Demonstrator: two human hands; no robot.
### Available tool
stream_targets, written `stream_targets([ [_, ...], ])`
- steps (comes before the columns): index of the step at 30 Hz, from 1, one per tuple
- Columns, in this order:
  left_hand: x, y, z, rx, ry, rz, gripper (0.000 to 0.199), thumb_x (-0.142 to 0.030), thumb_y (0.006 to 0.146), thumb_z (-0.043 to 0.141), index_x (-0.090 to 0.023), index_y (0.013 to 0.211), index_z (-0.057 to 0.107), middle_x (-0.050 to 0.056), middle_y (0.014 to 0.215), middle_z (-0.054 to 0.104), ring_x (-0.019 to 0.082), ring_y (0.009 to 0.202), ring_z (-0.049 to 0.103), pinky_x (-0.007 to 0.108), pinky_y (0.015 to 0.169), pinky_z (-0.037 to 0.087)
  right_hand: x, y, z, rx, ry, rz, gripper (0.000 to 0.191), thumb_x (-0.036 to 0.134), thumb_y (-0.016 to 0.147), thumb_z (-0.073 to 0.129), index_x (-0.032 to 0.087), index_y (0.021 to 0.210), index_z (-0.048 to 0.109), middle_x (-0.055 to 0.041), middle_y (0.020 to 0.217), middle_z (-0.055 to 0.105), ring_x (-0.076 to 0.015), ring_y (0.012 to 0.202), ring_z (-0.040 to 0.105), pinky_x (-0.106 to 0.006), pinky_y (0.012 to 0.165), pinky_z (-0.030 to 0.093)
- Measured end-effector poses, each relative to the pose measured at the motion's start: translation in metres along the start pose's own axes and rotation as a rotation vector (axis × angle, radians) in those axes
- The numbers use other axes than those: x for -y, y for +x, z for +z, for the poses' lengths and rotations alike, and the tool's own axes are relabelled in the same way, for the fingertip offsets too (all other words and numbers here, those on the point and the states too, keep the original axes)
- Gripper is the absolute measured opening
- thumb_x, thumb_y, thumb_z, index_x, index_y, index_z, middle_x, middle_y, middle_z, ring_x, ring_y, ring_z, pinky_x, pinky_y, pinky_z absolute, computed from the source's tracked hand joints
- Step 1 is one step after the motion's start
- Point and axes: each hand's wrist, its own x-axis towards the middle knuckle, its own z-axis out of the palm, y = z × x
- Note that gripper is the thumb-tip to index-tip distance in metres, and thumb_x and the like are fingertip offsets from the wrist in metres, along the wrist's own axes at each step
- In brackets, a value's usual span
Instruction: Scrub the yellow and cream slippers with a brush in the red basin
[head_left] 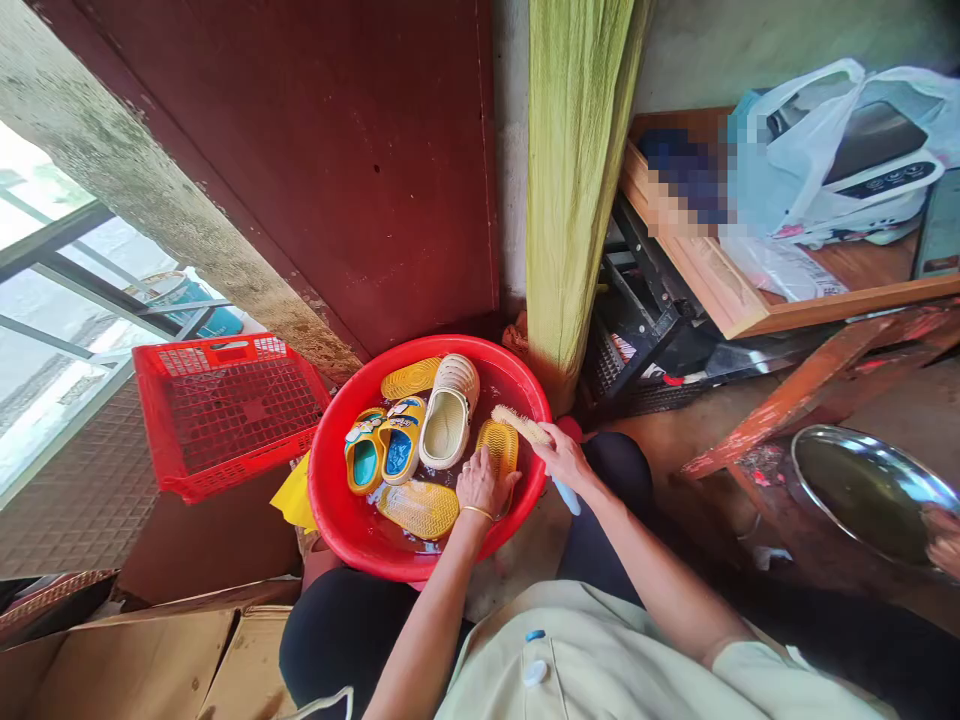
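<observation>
A red plastic basin (pixel 427 572) of water stands between my knees. Inside, my left hand (pixel 484 487) grips the near part of a yellow slipper (pixel 501 446), its fingers over the slipper's edge. My right hand (pixel 568 458) is closed around a scrub brush (pixel 523 425) with pale bristles and a light blue handle end. The brush is just above the slipper's far end; contact is unclear. Left of them lie a cream clog (pixel 445 425), a yellow clog with teal inside (pixel 365 458), a yellow clog with blue inside (pixel 400 445) and two yellow soles (pixel 420 508), (pixel 411 378).
A red crate (pixel 232 410) stands to the left, with cardboard (pixel 142 660) below it. A maroon door (pixel 360 170) and green curtain (pixel 574 200) rise behind. On the right are a wooden drawer (pixel 739 300) and another person's hand (pixel 943 540) at a metal bowl (pixel 862 500).
</observation>
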Motion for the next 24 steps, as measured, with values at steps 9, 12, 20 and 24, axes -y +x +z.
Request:
stream_targets([
  [9,-0.003,0.011,0.021,0.06,0.05,-0.166,0.095,-0.05,0.077,0.072,-0.018,0.156,0.029,0.028,0.151,0.041,0.042,0.13,0.053,0.054,0.101,0.043,-0.007,-0.004,0.004,-0.046,0.094,-0.048,0.05,0.035,0.087,0.057,0.023,0.136,0.059,-0.0052,0.102,0.073,-0.0154,0.065,0.066,-0.027,0.057,0.056],
  [12,0.009,0.01,0.017,-0.012,-0.052,-0.121,0.092,-0.043,0.076,0.072,-0.018,0.154,0.031,0.023,0.142,0.052,0.037,0.124,0.057,0.05,0.1,0.045,-0.007,-0.005,0.006,-0.052,0.129,-0.029,0.053,0.037,0.086,0.056,0.022,0.137,0.057,-0.0068,0.107,0.073,-0.0145,0.06,0.064,-0.028,0.056,0.056],
  [20,0.042,-0.002,-0.023,-0.299,-0.349,0.132,0.087,-0.042,0.074,0.072,-0.016,0.15,0.038,0.02,0.145,0.049,0.035,0.133,0.05,0.051,0.111,0.039,-0.003,-0.012,0.016,-0.097,0.299,0.028,0.063,0.047,0.086,0.056,0.019,0.142,0.051,-0.0079,0.104,0.072,-0.0149,0.057,0.063,-0.03,0.055,0.056],
  [24,0.065,0.001,-0.05,-0.412,-0.661,0.038,0.081,-0.044,0.073,0.073,-0.018,0.145,0.046,0.015,0.142,0.055,0.033,0.131,0.052,0.047,0.11,0.041,0.016,-0.021,0.031,-0.048,0.365,-0.015,0.065,0.049,0.086,0.057,0.021,0.143,0.048,-0.0037,0.093,0.072,-0.0127,0.052,0.06,-0.027,0.05,0.054],
])
